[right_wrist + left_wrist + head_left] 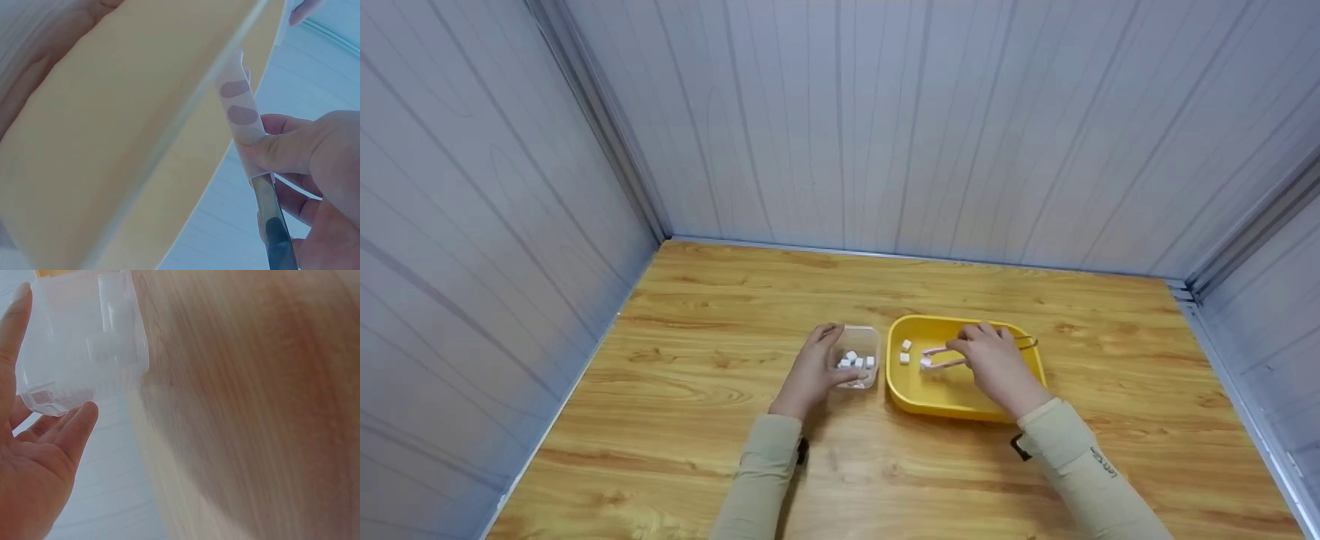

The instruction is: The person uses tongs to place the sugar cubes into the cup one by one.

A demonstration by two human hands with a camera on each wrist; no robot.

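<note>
My left hand (812, 373) holds a small clear plastic box (856, 339) between thumb and fingers; several white cubes (851, 355) lie in it. In the left wrist view the see-through box (62, 332) stands between the thumb and the other fingers. Over a yellow tray (952, 394), my right hand (997, 367) pinches a pair of tongs (948, 364) with pink ends. At the tong tips is one white cube (925, 363). Two more cubes (905, 358) lie at the tray's left end. The right wrist view shows the tongs (243, 115), but the tray wall hides their tips.
Box and tray stand side by side on a wood-grain table (720, 337), a narrow gap between them. Pale panel walls (870, 135) enclose the table at the back and both sides.
</note>
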